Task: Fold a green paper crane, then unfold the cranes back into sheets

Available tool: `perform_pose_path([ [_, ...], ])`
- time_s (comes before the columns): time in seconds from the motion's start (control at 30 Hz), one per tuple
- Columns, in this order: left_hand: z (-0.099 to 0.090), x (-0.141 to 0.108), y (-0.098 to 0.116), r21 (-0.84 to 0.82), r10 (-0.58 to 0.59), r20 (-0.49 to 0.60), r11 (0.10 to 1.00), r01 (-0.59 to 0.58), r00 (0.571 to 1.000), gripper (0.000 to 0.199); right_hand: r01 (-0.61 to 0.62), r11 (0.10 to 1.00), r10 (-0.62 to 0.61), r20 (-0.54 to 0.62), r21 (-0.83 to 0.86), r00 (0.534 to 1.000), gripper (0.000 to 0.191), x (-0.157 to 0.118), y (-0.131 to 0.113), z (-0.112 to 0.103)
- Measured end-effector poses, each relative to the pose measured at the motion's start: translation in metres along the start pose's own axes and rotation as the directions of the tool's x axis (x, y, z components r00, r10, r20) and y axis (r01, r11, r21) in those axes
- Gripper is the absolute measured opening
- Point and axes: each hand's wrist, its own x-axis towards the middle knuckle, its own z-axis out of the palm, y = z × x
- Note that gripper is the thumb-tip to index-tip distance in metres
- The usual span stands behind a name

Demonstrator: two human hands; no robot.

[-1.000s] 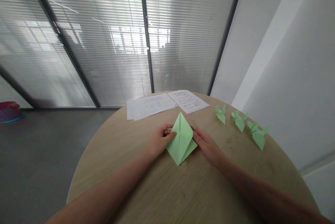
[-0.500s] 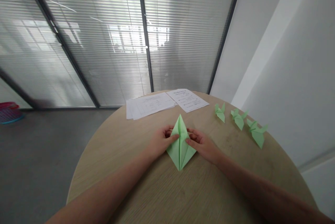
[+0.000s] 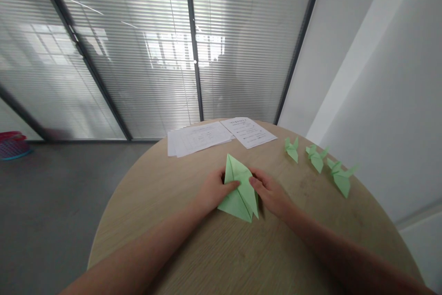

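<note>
Between my hands is a folded sheet of light green origami paper, held just over the table, its pointed tip away from me. My left hand grips its left edge, thumb lying across the top face and fingers behind. On the right edge, my right hand pinches the paper between thumb and fingers. A flap at the lower right stands apart from the rest, leaving a notch at the bottom. Three folded green paper cranes stand in a slanting row to the right, apart from my hands.
Printed white sheets lie at the far side of the round wooden table, with another printed page beside them. Beyond is a glass partition with blinds. A red and blue plastic basket sits on the floor far left.
The green paper has turned in my hands: its top tip has shifted left and its bottom point right. Its open centre slit no longer shows, and the right flap now stands away.
</note>
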Motion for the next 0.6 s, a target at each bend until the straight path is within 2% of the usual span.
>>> perform_pose_path([
  [0.13, 0.006, -0.005, 0.009, 0.159, 0.037, -0.026, 0.987, -0.032, 0.999, 0.027, 0.068, 0.971, -0.090, -0.086, -0.230, 0.992, 0.025, 0.001, -0.006, 0.004],
  [0.27, 0.011, -0.011, 0.015, 0.280, 0.042, -0.058, 0.960, -0.024, 0.997, 0.022, 0.168, 0.905, -0.202, -0.048, -0.390, 0.978, 0.017, 0.000, -0.015, 0.002],
  [0.43, 0.013, -0.012, 0.019, 0.285, 0.060, -0.061, 0.958, -0.040, 0.996, 0.027, 0.260, 0.849, -0.298, -0.009, -0.460, 0.955, 0.024, -0.002, -0.023, 0.000],
  [0.6, 0.012, -0.013, 0.020, 0.226, 0.081, -0.084, 0.972, -0.060, 0.993, 0.025, 0.336, 0.829, -0.371, 0.009, -0.448, 0.929, 0.030, -0.007, -0.029, -0.001],
])
